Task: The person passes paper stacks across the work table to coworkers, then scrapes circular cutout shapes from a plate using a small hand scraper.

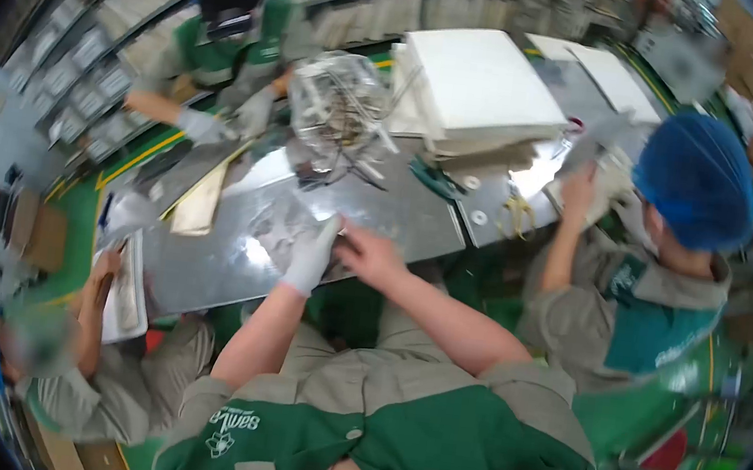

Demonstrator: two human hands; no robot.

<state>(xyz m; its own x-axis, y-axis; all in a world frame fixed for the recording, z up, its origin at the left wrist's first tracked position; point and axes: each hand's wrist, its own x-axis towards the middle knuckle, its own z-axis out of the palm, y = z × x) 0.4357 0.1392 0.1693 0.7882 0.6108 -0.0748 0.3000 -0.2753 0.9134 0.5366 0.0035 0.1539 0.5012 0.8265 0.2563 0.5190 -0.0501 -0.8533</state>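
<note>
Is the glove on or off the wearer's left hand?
On: a white glove covers the left hand to the wrist; the forearm is bare.

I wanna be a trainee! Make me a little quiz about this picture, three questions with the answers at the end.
1. Which of the camera wearer's two wears a white glove: left hand or right hand?
2. True or false: the yellow-handled scissors lie on a metal table.
3. Fill the gap: the person at the right wears a ____ head cover.

Key: 1. left hand; 2. true; 3. blue.
</note>
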